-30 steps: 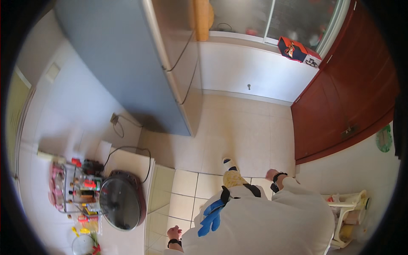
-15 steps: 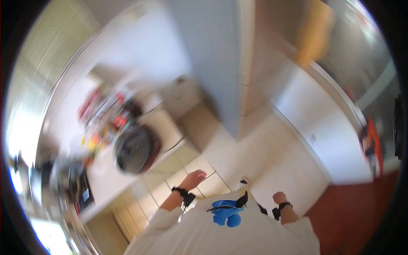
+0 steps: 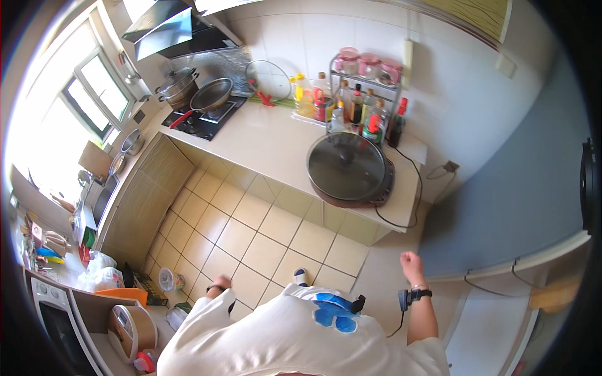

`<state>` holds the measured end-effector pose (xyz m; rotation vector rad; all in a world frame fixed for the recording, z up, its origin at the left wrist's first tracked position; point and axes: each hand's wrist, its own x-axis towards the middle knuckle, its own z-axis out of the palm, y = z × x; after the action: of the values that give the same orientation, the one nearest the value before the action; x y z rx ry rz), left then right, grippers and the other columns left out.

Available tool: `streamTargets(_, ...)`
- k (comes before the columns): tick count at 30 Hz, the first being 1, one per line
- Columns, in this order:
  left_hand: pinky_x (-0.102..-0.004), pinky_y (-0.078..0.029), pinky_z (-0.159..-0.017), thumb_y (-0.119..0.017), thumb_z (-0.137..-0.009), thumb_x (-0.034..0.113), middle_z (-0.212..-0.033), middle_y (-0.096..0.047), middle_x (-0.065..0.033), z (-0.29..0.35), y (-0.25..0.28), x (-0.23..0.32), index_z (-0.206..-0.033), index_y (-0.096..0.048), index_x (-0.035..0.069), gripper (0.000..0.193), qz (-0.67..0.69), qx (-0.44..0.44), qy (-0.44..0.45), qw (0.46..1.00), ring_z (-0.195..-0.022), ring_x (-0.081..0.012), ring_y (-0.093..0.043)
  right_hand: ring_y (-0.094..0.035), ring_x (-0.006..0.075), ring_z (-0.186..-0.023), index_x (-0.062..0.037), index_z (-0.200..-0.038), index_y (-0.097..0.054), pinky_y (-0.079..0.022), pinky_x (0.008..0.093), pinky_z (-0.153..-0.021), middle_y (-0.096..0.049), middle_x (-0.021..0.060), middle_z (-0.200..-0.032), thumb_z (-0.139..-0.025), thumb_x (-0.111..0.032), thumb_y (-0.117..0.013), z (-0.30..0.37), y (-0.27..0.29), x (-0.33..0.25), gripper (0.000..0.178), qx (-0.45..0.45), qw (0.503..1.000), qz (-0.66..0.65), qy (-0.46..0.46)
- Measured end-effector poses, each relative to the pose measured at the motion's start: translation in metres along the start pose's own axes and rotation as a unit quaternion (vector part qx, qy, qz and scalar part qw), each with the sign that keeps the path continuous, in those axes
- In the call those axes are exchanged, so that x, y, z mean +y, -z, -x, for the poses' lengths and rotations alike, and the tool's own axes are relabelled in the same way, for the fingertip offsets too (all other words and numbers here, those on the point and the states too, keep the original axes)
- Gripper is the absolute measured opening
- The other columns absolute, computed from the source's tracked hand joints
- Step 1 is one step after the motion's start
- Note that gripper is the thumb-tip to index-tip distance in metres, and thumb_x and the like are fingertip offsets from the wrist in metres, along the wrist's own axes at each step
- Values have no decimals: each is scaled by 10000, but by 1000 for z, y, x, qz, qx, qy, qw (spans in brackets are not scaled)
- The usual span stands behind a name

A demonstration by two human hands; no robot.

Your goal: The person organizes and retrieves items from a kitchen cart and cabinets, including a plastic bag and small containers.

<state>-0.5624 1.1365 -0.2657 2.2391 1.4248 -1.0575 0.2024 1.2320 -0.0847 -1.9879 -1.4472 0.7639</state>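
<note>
My right hand [image 3: 412, 268] hangs over the floor, near the right end of the counter. Its fingers are curled in, with nothing seen in them. Lower and to the left is my left hand [image 3: 221, 286], smeared by motion, so its fingers cannot be made out. Neither hand touches anything that I can see. Closest to my right hand stands a round electric pan with a dark glass lid [image 3: 348, 164], on the counter's right end. A cord [image 3: 419, 188] runs from there toward the wall.
The counter [image 3: 269, 138] bears a stove [image 3: 204, 122] with a frying pan [image 3: 211, 95] and a pot, plus a bottle rack [image 3: 367, 78]. The sink [image 3: 105, 197] is at left. A plastic bin [image 3: 170, 279] stands on the tiled floor [image 3: 263, 254]. A grey-blue panel [image 3: 514, 169] rises at right.
My view has swung left, bringing the stove, sink and window into sight. The electric pan now appears farther right. My right hand appears higher in view, my left farther left and lower.
</note>
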Motion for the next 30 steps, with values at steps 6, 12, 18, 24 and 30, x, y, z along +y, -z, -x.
streamTargets(6,-416,-510,-766,-588,-837,332,-1012,-673,-131,93,-114,0,-1035,-675,87,327,167,-226,10,960,-920,-269,-638,-646,308,-932,-43,-1060,-615,-511,378,-798,-675,147,-951,-854,-164,-614,-124,26,-218,239,62,983,23,170)
streamTargets(12,-345,-525,-736,-628,-799,232,-906,-682,-116,57,25,68,-1014,-666,33,295,603,-83,210,765,-820,-220,-656,-547,330,-1093,-44,-1123,-573,-426,391,-956,-610,147,-1133,-789,-108,-652,-215,104,-391,350,212,885,134,391)
streamTargets(18,-306,-520,-673,-637,-804,102,-847,-683,-87,-7,160,70,-1005,-626,15,219,719,60,196,664,-752,-165,-657,-501,320,-1162,-28,-1183,-533,-393,398,-993,-556,152,-1229,-773,-119,-662,-278,178,-487,440,317,820,182,440)
streamTargets(24,-286,-515,-647,-619,-822,72,-836,-666,-79,-55,190,54,-971,-616,0,165,747,118,190,627,-745,-165,-651,-505,334,-1123,-37,-1189,-532,-401,419,-966,-553,152,-1213,-736,-106,-666,-350,191,-530,478,472,684,243,500)
streamTargets(30,-262,-486,-575,-592,-836,66,-836,-654,-60,-73,261,34,-998,-593,19,169,810,251,237,474,-698,-141,-634,-510,309,-998,-58,-1055,-570,-426,419,-846,-551,100,-1030,-717,-57,-627,-376,176,-548,343,517,657,228,499)
